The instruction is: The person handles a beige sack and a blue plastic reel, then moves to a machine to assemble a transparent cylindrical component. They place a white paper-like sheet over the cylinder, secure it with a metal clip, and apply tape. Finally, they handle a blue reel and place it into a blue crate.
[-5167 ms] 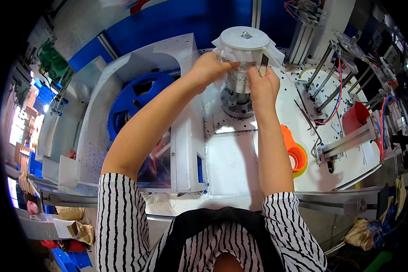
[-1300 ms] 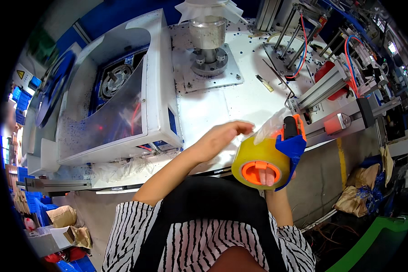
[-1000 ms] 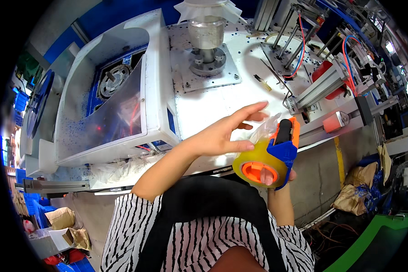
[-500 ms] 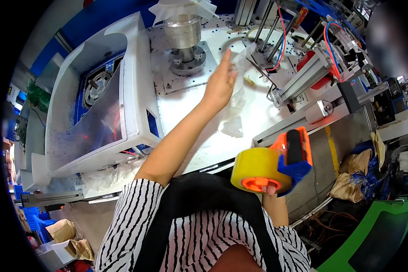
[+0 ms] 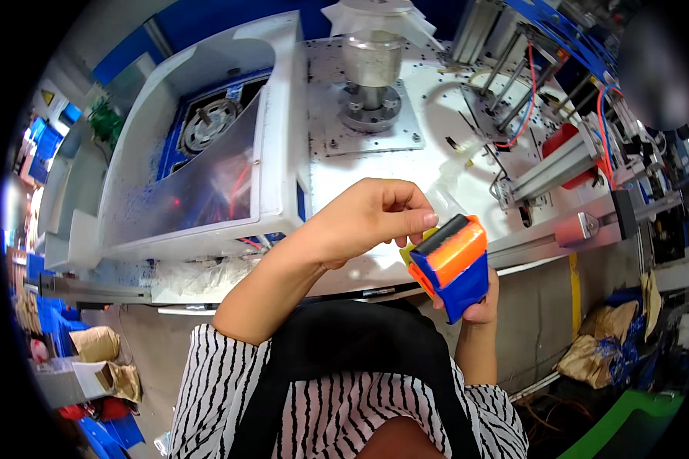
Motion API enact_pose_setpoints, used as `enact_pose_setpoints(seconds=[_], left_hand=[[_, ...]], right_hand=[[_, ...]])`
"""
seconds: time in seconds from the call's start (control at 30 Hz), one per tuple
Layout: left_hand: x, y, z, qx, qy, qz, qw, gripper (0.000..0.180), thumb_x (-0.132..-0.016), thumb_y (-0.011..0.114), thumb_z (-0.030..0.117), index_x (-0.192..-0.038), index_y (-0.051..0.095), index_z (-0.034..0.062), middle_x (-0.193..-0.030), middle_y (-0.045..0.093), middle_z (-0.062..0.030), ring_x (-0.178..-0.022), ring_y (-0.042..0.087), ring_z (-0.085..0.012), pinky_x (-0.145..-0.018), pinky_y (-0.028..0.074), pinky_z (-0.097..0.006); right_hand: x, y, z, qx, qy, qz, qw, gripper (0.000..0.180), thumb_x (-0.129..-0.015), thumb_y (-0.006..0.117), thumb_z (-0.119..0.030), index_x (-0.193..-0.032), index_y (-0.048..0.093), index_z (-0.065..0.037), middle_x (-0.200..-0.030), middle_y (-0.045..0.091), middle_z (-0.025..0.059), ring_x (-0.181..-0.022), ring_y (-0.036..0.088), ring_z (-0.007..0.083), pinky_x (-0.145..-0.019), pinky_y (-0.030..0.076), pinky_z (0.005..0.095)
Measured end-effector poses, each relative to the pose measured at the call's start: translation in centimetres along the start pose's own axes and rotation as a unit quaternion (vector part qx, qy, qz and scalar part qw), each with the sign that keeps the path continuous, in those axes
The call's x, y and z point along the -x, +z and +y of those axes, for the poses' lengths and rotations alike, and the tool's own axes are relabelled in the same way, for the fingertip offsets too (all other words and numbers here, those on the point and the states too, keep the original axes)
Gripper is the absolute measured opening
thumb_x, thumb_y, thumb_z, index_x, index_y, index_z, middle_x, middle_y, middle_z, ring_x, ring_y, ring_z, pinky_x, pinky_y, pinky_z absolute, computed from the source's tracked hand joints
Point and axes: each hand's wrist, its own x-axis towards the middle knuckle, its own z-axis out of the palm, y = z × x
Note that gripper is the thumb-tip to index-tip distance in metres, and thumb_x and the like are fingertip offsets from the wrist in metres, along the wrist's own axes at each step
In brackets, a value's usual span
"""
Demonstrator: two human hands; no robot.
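My right hand (image 5: 484,300) grips a tape dispenser (image 5: 461,273) from below and behind. Its body is blue and orange with a black roller (image 5: 444,234) along the upper edge. Only a sliver of the yellowish tape roll shows behind it. My left hand (image 5: 383,218) is bent over the dispenser, thumb and forefinger pinched together beside the roller; what lies between the fingertips is too small to tell. Crumpled clear plastic film (image 5: 450,183) lies on the white work surface (image 5: 337,183) just beyond both hands.
A white machine housing (image 5: 279,153) with a clear panel stands at left. Behind the hands is a metal fixture (image 5: 371,92) on a plate. Metal rails (image 5: 559,164) with red and blue hoses reach in from the right. Dark bits dot the surface.
My left hand has come back from over the work surface to the dispenser, its fingers now pinched. The dispenser has turned, so its blue and orange side faces me and the roll is mostly hidden.
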Motion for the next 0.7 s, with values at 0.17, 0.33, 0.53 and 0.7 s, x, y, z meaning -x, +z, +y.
enact_pose_setpoints(seconds=[0.17,0.33,0.53,0.7], left_hand=[[3.6,-1.0,2.2,-0.217,0.080,0.186,0.955,0.008,-0.083,0.067,0.006,-0.082,0.065,-0.0013,-0.070,0.062,-0.0006,-0.064,0.055,-0.0065,-0.058,0.044,-0.021],[9.7,-8.5,9.7,-0.303,0.251,0.380,0.837,0.008,-0.084,0.066,0.012,-0.085,0.067,0.0037,-0.073,0.061,0.0008,-0.063,0.052,-0.0048,-0.057,0.038,-0.019],[11.8,-8.1,11.8,-0.429,0.414,0.323,0.735,0.006,-0.084,0.069,0.006,-0.084,0.066,0.0001,-0.073,0.063,-0.0025,-0.065,0.057,-0.0074,-0.058,0.043,-0.019],[10.5,-3.3,8.9,-0.706,0.533,0.141,0.444,0.019,-0.070,0.073,0.011,-0.084,0.066,0.0011,-0.063,0.052,-0.0002,-0.056,0.050,-0.0154,-0.049,0.038,-0.028]], right_hand=[[-2.0,2.0,-0.3,0.145,0.027,-0.043,0.988,0.062,-0.061,0.083,-0.034,-0.102,0.060,0.005,-0.088,0.065,0.0065,-0.078,0.060,0.0120,-0.071,0.047,0.0249],[-1.7,1.6,-1.7,0.434,-0.015,-0.041,0.900,0.047,-0.056,0.081,-0.032,-0.085,0.062,0.000,-0.070,0.056,0.0104,-0.063,0.054,0.0226,-0.059,0.042,0.0324],[-3.8,2.6,0.2,0.529,-0.017,0.130,0.838,0.057,-0.062,0.078,-0.033,-0.103,0.060,0.002,-0.072,0.059,0.0161,-0.066,0.059,0.0289,-0.061,0.047,0.0364],[-9.7,5.6,1.1,0.710,-0.079,0.214,0.666,0.056,-0.066,0.074,-0.041,-0.102,0.059,0.000,-0.072,0.064,0.0168,-0.067,0.062,0.0365,-0.061,0.050,0.0424]])
